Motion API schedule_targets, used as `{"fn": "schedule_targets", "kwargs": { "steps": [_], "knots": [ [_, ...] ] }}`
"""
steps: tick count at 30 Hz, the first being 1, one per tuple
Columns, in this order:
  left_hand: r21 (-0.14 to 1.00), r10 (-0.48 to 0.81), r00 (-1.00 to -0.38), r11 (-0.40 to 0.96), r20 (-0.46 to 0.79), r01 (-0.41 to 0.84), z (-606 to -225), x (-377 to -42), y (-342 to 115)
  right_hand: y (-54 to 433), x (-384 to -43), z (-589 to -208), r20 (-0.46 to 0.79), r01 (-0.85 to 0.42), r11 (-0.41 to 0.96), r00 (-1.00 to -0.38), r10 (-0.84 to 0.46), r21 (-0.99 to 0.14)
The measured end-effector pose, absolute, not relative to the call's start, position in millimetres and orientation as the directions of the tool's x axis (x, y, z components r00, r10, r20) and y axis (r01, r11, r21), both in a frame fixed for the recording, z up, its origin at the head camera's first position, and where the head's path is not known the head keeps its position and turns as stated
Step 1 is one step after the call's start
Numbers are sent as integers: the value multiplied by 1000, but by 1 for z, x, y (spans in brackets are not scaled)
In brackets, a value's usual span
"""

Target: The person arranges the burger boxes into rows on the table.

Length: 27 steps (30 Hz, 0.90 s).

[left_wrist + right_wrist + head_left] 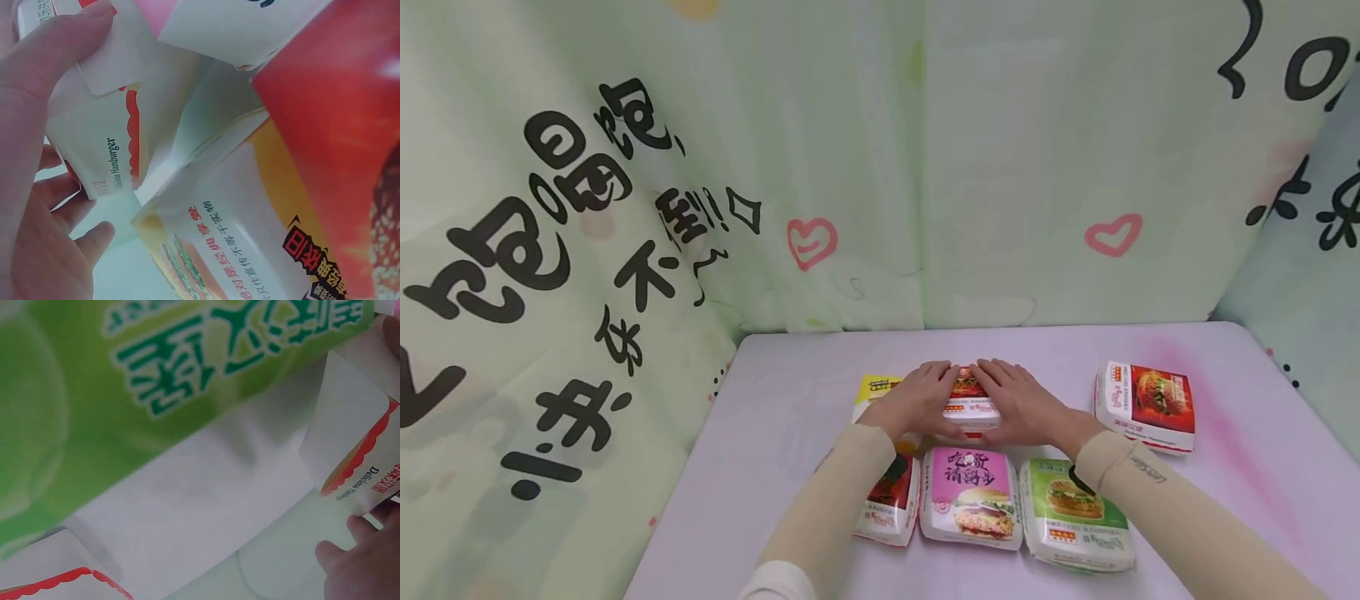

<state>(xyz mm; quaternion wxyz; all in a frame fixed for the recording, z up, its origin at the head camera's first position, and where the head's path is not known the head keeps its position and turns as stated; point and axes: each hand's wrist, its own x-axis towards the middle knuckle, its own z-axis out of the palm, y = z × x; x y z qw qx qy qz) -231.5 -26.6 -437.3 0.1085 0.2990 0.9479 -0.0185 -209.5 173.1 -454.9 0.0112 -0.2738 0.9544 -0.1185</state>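
Observation:
Both hands hold a red-and-white hamburger box (972, 408) between them in the back row on the table. My left hand (913, 402) grips its left side; in the left wrist view the thumb lies on the near face of the box (103, 150) and the fingers reach behind it. On the opposite side my right hand (1026, 408) holds it, fingertips over the far edge, partly cut off in the right wrist view. A yellow hamburger box (876, 387) stands just left, partly covered by the left hand.
In front lie a red box (891, 500), a pink box (972, 500) and a green box (1075, 512), side by side. Another red-and-white box (1146, 408) sits apart at the right. A printed curtain (1000, 167) hangs behind the pale table (775, 417).

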Motion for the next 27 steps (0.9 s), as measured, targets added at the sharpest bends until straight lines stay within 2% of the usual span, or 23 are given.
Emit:
{"fn": "schedule_targets", "kwargs": {
  "steps": [16,27],
  "knots": [
    [100,517,-809,854,-281,511,-444,-229,-26,176,-205,-458,-37,-510,818,-843,-537,-266],
    [71,527,-806,845,-267,529,-445,-224,-28,176,-204,-457,-78,-509,810,-831,-550,-291]
  ]
}}
